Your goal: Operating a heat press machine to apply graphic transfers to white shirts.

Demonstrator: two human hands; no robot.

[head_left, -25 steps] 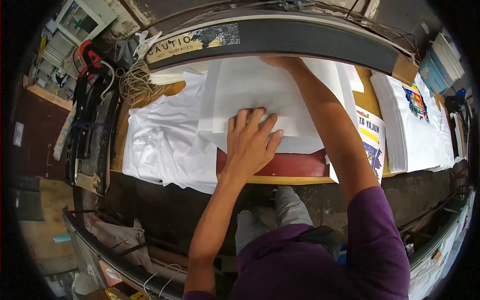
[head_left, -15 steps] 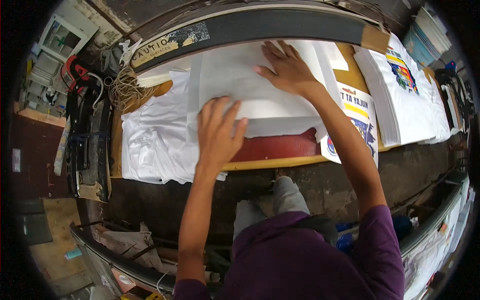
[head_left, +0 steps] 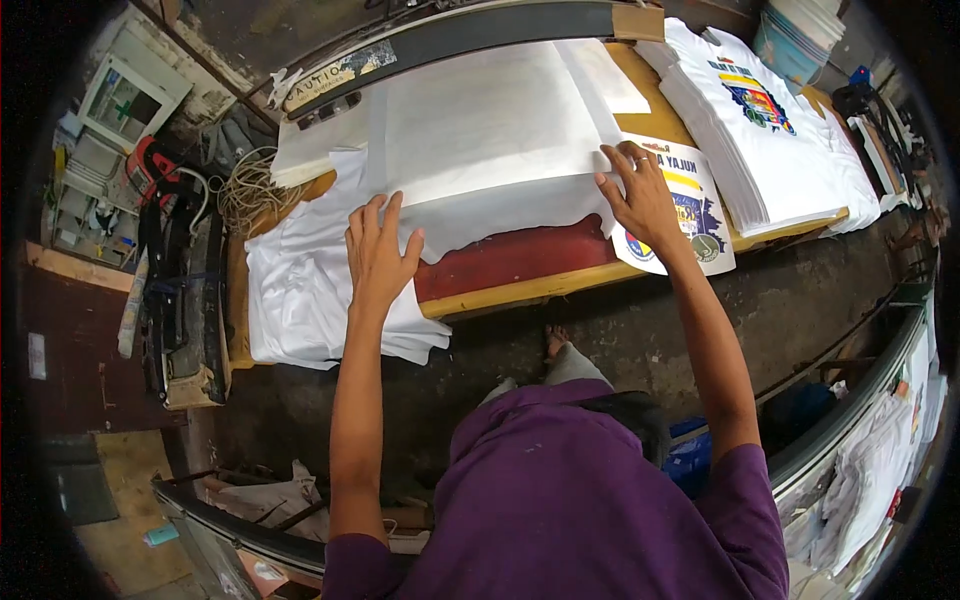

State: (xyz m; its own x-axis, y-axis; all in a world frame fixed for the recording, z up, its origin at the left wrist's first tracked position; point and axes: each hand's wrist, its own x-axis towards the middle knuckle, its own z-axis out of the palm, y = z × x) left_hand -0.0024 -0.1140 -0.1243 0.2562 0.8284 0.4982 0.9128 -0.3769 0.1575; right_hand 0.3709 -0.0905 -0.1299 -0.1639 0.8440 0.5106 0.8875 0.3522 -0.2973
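Note:
A thin, translucent white sheet lies over pale layers on the press bed, its front edge wavy above the red pad. My left hand rests at the sheet's front left corner, fingers spread and holding nothing. At the right corner, my right hand has its thumb and fingers apart, fingertips touching or just above the sheet's edge. Beside it, partly under that hand, is a printed transfer sheet with mirrored-looking graphics. Loose white shirts lie crumpled left of my left hand.
The dark press beam spans the far side with a caution label. On the right stands a stack of printed white shirts, with buckets behind. A rope coil sits at the left. Behind me runs a dark rail.
My right hand has come back from the middle of the sheet to its front right corner. My left hand has shifted slightly left, to the left corner. The head view has shifted too.

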